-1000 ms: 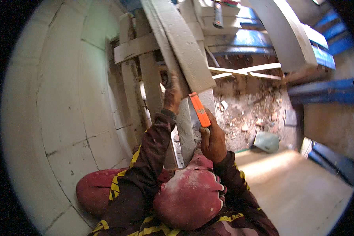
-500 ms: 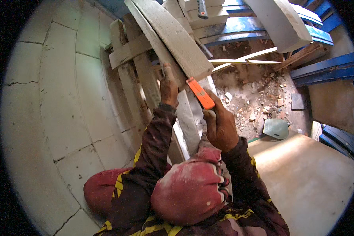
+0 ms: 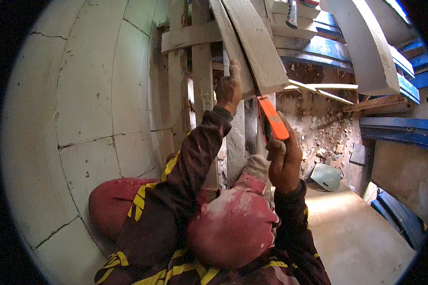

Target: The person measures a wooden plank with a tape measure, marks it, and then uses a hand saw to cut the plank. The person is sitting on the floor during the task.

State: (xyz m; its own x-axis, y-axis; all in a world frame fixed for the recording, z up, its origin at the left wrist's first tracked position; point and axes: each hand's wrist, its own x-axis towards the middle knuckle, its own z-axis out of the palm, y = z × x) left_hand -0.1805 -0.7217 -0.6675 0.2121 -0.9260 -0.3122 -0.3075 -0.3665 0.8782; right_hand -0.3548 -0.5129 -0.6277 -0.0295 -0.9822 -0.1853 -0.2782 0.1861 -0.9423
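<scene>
A long pale grey block lies on a wooden frame, split lengthwise by a dark narrow cut. Its left strip is in the grip of my left hand, thumb on top and fingers down the side. My right hand is closed around the orange handle of a handsaw. The handle's front end meets the near end of the cut. Most of the blade is hidden, and the fingers partly cover the handle's rear.
Wooden slats stand left of the block beside a pale block wall. Another long block rests at the right. A black-handled tool lies on stacked blocks. Rubble and a pale green scoop-like piece lie on the ground.
The view has shifted, so the block and both hands appear farther right. My right hand still holds the saw handle at the block's near end, and my left hand keeps its grip.
</scene>
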